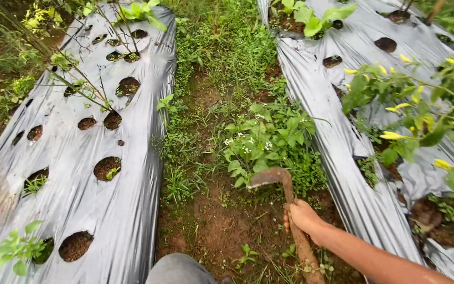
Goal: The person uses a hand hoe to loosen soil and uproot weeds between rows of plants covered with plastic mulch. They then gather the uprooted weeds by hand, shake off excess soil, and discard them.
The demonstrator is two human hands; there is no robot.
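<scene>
The right hand (303, 216) is closed in a full fist around the rust-brown curved-blade hoe with a soil-caked wooden handle (290, 210). The grip sits high on the handle, just below the blade, which gives close control of the cutting edge. The handle runs down toward the near edge of the view, in line with the forearm. The blade hooks to the left at the base of the leafy green weed clump with small white flowers (266, 139), which places its edge at root level, judging by the angle.

The left hand is not in view.

The weed clump stands in the bare-soil and grass furrow (211, 221) between two raised beds. The left silver plastic mulch sheet with round planting holes (74, 194) and the right silver plastic mulch sheet (337, 137) cover the beds, so weeds grow mainly in the open furrow. A chilli plant with yellow pods (416, 110) overhangs the right bed.
</scene>
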